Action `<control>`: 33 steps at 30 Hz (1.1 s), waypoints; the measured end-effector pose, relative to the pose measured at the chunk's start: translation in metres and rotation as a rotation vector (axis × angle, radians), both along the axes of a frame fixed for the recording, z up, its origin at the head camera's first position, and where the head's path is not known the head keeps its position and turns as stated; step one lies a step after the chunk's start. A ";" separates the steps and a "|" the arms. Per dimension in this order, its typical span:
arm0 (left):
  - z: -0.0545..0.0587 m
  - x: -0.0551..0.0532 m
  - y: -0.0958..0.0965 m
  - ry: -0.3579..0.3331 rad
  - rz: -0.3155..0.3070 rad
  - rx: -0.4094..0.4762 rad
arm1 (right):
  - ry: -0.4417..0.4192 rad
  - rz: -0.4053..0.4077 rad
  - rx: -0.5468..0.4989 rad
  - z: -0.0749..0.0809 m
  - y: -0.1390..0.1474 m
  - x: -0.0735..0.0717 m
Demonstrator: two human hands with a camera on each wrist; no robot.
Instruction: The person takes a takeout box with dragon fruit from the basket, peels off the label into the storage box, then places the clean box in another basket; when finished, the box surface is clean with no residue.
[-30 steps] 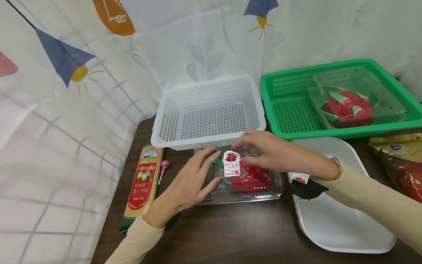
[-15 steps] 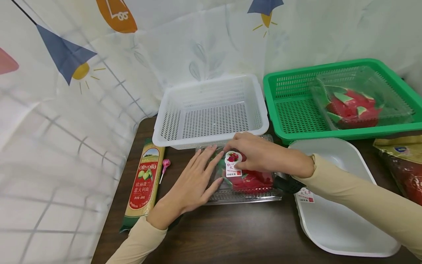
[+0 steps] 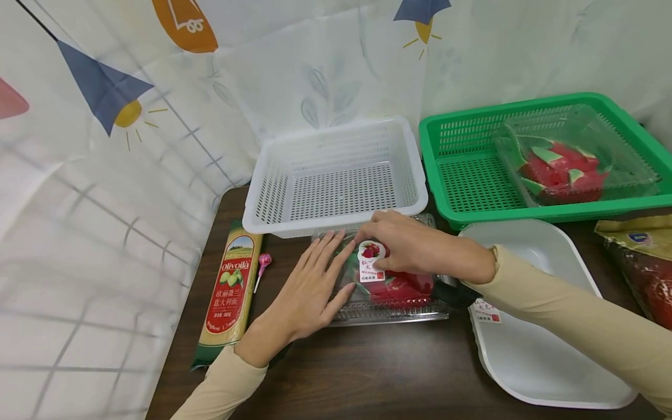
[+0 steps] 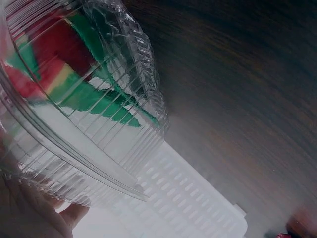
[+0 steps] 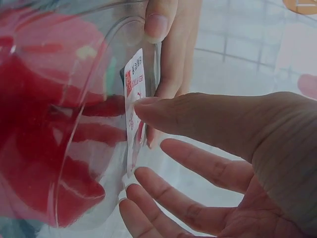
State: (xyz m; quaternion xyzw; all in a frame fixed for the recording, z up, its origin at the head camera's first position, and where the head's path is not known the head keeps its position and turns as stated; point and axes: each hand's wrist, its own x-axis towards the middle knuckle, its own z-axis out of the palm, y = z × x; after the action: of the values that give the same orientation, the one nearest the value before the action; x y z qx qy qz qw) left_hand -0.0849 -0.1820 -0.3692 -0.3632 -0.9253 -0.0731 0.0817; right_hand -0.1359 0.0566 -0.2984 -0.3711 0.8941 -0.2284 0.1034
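On the table sits a clear plastic clamshell box (image 3: 391,314) with red-and-green dragon fruit (image 3: 401,289) inside. A white label (image 3: 371,268) with a dragon fruit picture lies on its lid. My left hand (image 3: 303,290) rests on the lid's left part, fingers straight and spread. With its thumb, my right hand (image 3: 409,242) presses the label (image 5: 131,114), as the right wrist view shows; its other fingers stay loosely extended near the label's edge. In the left wrist view the box's ribbed side (image 4: 114,144) fills the upper left, and part of a hand shows below it.
Behind the box stands a white basket (image 3: 338,224). A green basket (image 3: 467,184) holds another dragon fruit box (image 3: 564,169). To the right are a white tray (image 3: 551,356), with a label (image 3: 488,312) on it, and a red-gold bag (image 3: 648,262). Spaghetti (image 3: 228,291) and a lollipop (image 3: 265,259) lie left.
My right hand has come in over the label, its thumb now touching it. The left hand's fingers have settled flatter on the lid. Over the last half second almost nothing moves.
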 end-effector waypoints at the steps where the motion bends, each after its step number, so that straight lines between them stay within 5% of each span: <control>1: 0.000 0.000 0.000 0.000 0.001 0.002 | -0.004 0.002 -0.002 0.000 0.000 0.000; 18: 0.000 0.001 0.001 0.001 0.007 0.000 | -0.085 -0.001 -0.084 0.003 -0.003 0.001; 33: 0.001 0.003 0.001 0.004 0.002 0.014 | -0.033 -0.003 -0.150 0.010 0.001 0.016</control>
State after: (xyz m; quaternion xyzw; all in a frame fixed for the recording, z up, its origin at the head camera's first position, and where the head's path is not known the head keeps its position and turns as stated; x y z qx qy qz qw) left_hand -0.0814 -0.1807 -0.3682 -0.3616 -0.9250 -0.0786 0.0859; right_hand -0.1197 0.0576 -0.2886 -0.3727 0.8732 -0.3009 0.0898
